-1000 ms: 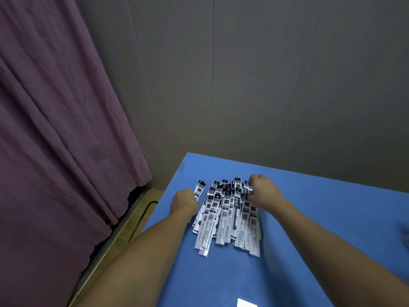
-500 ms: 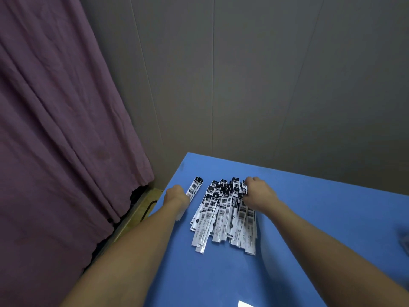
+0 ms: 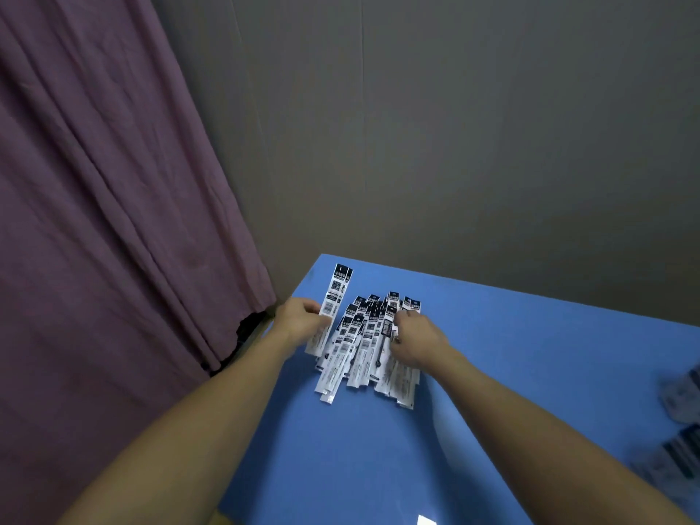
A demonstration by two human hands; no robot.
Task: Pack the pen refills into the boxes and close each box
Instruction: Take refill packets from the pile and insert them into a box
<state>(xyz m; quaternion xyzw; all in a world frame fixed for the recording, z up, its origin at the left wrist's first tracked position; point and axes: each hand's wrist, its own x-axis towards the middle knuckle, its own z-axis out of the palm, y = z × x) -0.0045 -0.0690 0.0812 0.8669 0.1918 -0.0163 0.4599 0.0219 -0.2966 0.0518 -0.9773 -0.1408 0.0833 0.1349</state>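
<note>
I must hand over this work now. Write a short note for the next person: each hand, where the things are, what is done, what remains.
Left hand: pinches one packaged refill, lifted to the left of the pile.
Right hand: fingers curled on the pile of refills; whether it grips any cannot be told.
Pile lies near the far left corner of the blue table. Blurred items at the right edge; no box clearly in view.
Done: nothing visibly packed.
Left: gather refills, fill the boxes, close each.
</note>
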